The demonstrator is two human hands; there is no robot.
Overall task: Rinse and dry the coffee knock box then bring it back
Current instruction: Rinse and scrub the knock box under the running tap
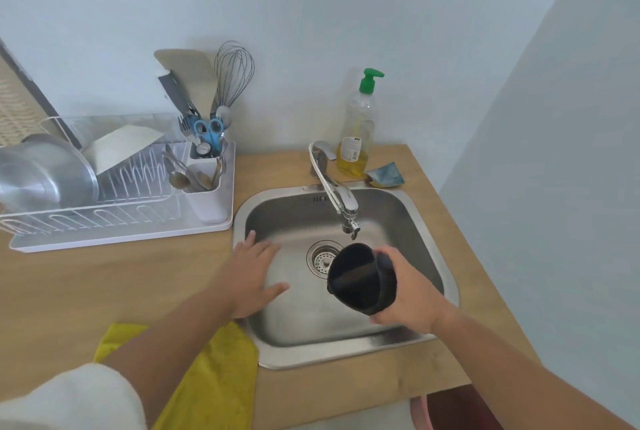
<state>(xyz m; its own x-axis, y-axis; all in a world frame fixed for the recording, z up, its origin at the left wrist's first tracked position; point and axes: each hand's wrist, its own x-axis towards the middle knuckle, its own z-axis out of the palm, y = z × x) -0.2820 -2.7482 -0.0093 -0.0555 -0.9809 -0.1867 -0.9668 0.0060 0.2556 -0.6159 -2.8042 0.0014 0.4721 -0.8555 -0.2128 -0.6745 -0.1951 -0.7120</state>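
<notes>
So I had the knock box (pixel 360 279) in my right hand (pixel 408 294), held up over the sink (pixel 446 277), a bit right of the drain strainer (pixel 323 258) and just below the tip of the faucet (pixel 341 202). It's the black round kind, and it was tipped on its side with the open mouth facing left toward the drain, so you could see the knock bar running across the inside. My fingers were wrapped around the back of it and my thumb was underneath, a proper closed grip. It wasn't touching the basin at all. Couldn't see any water coming out of the spout.

My left hand (pixel 251 273) wasn't holding anything, just flat and spread open over the left edge of the sink, fingers pointing into the basin. Honestly couldn't tell if the palm was resting on the rim or hovering above it.

Rest of the setup: yellow towel (pixel 221 381) lay on the wooden counter (pixel 104 284) at the sink's front-left corner, partly under my left arm. Dish rack (pixel 114 211) sat left of the sink with a steel bowl (pixel 45 173) and a cutlery caddy (pixel 206 194) in it. Behind the sink, right of the faucet base, stood a dish soap bottle (pixel 356 131) with a green pump, and a sponge (pixel 386 175) lay beside that.
</notes>
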